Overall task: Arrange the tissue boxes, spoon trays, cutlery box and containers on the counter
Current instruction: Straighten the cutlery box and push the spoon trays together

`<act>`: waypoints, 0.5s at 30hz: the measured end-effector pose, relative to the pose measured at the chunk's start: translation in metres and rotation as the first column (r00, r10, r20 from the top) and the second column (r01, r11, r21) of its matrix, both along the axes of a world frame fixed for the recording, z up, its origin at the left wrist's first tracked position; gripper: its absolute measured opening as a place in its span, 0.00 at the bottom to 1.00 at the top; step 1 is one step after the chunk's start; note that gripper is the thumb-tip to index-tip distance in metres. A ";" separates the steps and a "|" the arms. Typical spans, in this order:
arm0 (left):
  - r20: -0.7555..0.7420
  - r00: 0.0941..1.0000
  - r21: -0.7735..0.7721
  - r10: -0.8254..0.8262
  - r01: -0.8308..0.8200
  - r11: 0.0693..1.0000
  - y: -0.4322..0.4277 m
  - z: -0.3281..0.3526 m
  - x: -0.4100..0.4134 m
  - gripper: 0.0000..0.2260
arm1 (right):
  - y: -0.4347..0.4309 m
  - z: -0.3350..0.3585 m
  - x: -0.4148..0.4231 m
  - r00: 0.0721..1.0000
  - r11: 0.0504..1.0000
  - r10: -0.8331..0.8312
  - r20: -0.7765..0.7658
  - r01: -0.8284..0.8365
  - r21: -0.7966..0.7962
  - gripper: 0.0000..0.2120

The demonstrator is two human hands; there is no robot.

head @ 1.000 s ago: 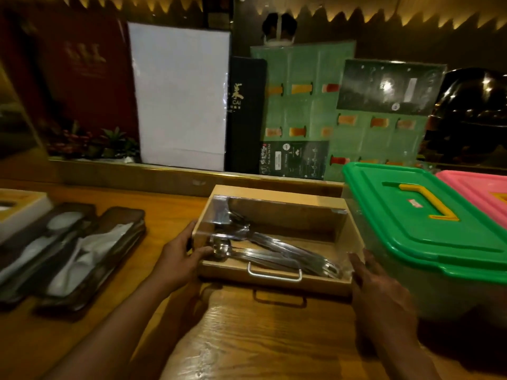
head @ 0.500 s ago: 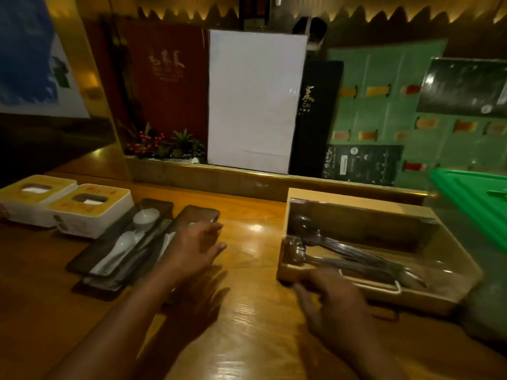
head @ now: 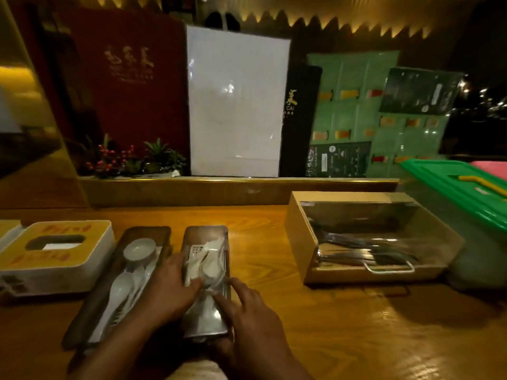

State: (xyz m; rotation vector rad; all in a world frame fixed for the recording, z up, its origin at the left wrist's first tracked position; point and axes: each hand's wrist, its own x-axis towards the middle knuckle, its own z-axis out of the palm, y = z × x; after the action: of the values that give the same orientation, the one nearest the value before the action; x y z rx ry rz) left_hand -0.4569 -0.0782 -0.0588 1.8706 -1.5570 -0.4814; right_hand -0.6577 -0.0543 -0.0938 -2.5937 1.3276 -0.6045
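Two long dark spoon trays lie side by side near the front of the wooden counter (head: 274, 242), their long axes running away from the person. The right tray (head: 206, 281) runs nearly straight toward the back ledge, while the left tray (head: 120, 283) leans with its far end to the right, so the two nearly meet at the top. The left hand (head: 167, 286) lies across the gap between them, fingers curled onto the left rim of the right tray; the right hand (head: 247, 311) grips that tray's right rim and near corner, so both hands hold this one tray. It carries white plastic-wrapped pieces, too blurred to name. The left tray holds a small white cup (head: 139, 249) at its far end and one white spoon (head: 122, 287) below it, with more pale items beside it that I cannot count. One tissue box (head: 55, 256) with a yellow top sits just left of the trays; the edge of a second box (head: 8, 231) is cut off by the frame. One wooden cutlery box (head: 367, 239) stands well to the right, its long axis across the counter, holding metal utensils under a clear lid. One green-lidded container (head: 461, 193) sits beside it, partly cut off, with a sliver of pink lid (head: 491, 167) behind.
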 end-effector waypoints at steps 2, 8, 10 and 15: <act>0.024 1.000 0.019 -0.014 0.014 1.000 -0.009 -0.005 -0.008 0.25 | -0.002 -0.002 -0.008 0.999 0.999 -0.040 -0.027 0.039 -0.035 0.40; -0.145 0.980 0.027 -0.140 0.145 0.989 -0.032 -0.020 -0.042 0.38 | -0.012 0.005 -0.050 0.977 0.973 -0.213 -0.029 0.214 0.090 0.35; -0.251 0.950 0.030 -0.184 0.198 0.980 -0.041 -0.023 -0.052 0.40 | -0.014 0.001 -0.062 0.961 0.959 -0.276 -0.026 0.277 0.056 0.35; -0.456 0.855 0.022 -0.248 0.289 0.957 -0.063 -0.028 -0.076 0.42 | -0.022 -0.006 -0.083 0.922 0.922 -0.386 0.043 0.384 0.049 0.35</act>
State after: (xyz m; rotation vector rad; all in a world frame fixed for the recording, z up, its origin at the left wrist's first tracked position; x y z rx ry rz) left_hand -0.5324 -0.1413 -0.0870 1.4617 -1.4925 -1.0494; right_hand -0.7409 -0.0762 -0.1000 -2.2779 1.8294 -0.6862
